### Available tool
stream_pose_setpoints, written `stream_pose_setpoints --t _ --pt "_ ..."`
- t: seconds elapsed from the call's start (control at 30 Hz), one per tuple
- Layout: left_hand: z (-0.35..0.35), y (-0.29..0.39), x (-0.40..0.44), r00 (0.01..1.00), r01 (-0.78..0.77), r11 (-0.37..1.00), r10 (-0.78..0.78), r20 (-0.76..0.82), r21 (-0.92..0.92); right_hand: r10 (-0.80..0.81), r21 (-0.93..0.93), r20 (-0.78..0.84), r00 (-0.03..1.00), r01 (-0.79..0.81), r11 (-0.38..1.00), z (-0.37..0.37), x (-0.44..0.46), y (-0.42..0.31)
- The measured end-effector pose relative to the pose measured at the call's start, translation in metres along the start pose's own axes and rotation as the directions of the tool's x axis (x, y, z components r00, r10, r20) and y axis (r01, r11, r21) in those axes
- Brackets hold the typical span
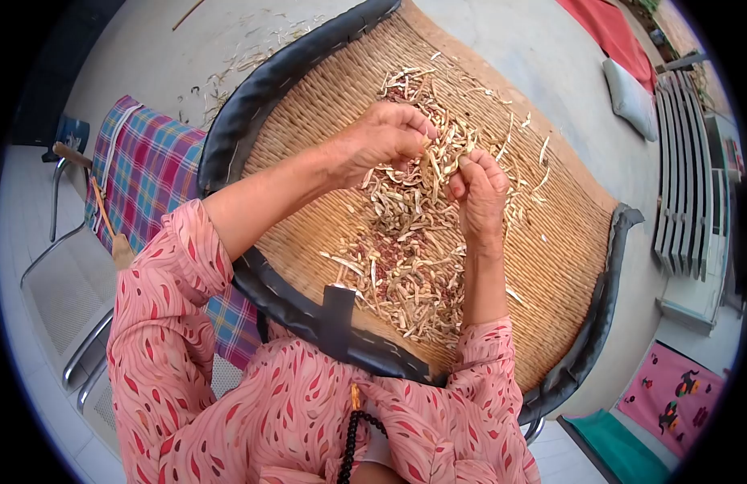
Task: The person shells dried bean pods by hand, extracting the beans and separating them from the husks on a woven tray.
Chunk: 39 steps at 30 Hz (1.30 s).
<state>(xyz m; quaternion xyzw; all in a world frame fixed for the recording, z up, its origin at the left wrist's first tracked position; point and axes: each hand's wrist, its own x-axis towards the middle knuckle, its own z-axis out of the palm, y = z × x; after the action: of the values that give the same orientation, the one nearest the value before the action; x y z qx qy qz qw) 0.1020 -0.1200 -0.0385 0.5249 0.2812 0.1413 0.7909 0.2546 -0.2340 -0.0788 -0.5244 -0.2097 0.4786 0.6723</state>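
Note:
My left hand (383, 139) is closed in a pinch above the pile, its fingertips close to a pale dried pod. My right hand (480, 192) is closed too, thumb and fingers pressed together on the end of a dried bean pod (450, 168). Whether the left fingers grip that same pod I cannot make out. Below both hands, dried pods and husks (414, 206) lie heaped with small reddish beans (393, 252) among them. All of this rests on a woven winnowing tray (555, 266) with a black-wrapped rim, set across my lap.
Left of the tray, a plaid cloth (151, 153) hangs beside a metal chair (67, 282). Scattered husks (232, 68) lie on the floor beyond the rim. At right are a pale cushion (631, 97), stacked grey slats (681, 177) and a pink printed mat (667, 395).

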Motion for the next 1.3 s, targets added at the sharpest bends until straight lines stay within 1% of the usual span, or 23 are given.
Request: stream_pose_setpoints --t 0.03,0.07,0.1,0.17,0.2,0.3,0.4,0.43,0.5,0.6,0.7,0.8,0.9,1.0,1.07,1.2,1.3 --pt "-0.001 -0.002 0.002 1.0 0.002 1.0 -0.002 0.012 -0.023 0.008 0.068 0.027 1.0 -0.009 0.998 0.0 0.0 -0.002" --pt "-0.002 -0.005 0.003 1.0 0.003 0.999 -0.002 0.022 -0.045 0.013 0.094 0.026 1.0 -0.015 0.995 0.003 -0.002 -0.005" --pt "-0.002 -0.004 0.004 1.0 0.005 0.998 -0.003 0.031 -0.067 0.02 0.083 0.048 0.999 -0.024 0.996 0.003 -0.002 -0.007" --pt "-0.002 -0.005 0.004 0.999 -0.003 0.999 0.004 0.035 -0.034 0.039 0.061 0.093 0.995 -0.045 0.997 0.004 -0.003 -0.009" --pt "-0.001 -0.004 0.004 1.0 -0.008 1.0 0.008 0.029 -0.011 0.037 0.076 0.061 0.997 -0.041 0.996 0.009 -0.005 -0.011" --pt "0.002 -0.002 0.001 1.0 0.004 1.0 -0.004 0.031 0.008 0.025 0.063 0.07 0.997 -0.03 0.998 0.009 -0.005 -0.01" --pt "0.006 -0.003 0.002 0.999 -0.012 1.0 0.012 0.051 -0.006 -0.064 0.022 0.019 0.998 0.064 0.998 0.012 -0.005 -0.007" --pt "0.008 -0.004 0.002 0.998 -0.022 1.0 0.023 0.057 -0.013 -0.101 -0.026 0.017 0.995 0.101 0.995 0.013 -0.005 -0.007" --pt "0.01 -0.006 0.002 0.999 0.004 0.999 -0.006 0.053 0.036 -0.171 -0.123 0.019 0.985 0.172 0.977 0.015 -0.006 -0.006" --pt "0.01 -0.008 0.002 0.998 0.019 0.998 -0.023 0.055 0.065 -0.203 -0.227 0.051 0.978 0.209 0.951 0.023 -0.012 -0.009" --pt "0.007 -0.011 0.003 0.998 0.019 0.998 -0.023 0.067 0.061 -0.206 -0.24 0.07 0.976 0.217 0.946 0.025 -0.014 -0.005" --pt "0.006 -0.01 0.003 0.997 0.008 0.999 -0.01 0.071 0.038 -0.148 -0.125 0.025 0.989 0.15 0.981 0.027 -0.014 -0.004" --pt "0.004 -0.009 0.002 0.997 0.009 1.0 -0.011 0.079 0.023 -0.171 -0.139 0.046 0.984 0.175 0.975 0.029 -0.015 -0.005" --pt "0.007 -0.008 0.001 0.997 0.031 0.999 -0.032 0.066 0.012 -0.213 -0.25 0.079 0.974 0.227 0.941 0.03 -0.017 -0.008" --pt "0.007 -0.007 0.001 0.998 0.05 0.999 -0.05 0.036 0.006 -0.204 -0.23 0.081 0.976 0.217 0.949 0.028 -0.016 -0.005" --pt "0.005 -0.008 0.002 0.998 0.038 0.999 -0.039 0.042 0.01 -0.151 -0.189 0.074 0.986 0.162 0.969 0.031 -0.018 -0.005" --pt "0.005 -0.008 0.002 0.998 0.039 0.999 -0.04 0.04 0.021 -0.157 -0.151 0.073 0.985 0.166 0.974 0.03 -0.017 -0.001"
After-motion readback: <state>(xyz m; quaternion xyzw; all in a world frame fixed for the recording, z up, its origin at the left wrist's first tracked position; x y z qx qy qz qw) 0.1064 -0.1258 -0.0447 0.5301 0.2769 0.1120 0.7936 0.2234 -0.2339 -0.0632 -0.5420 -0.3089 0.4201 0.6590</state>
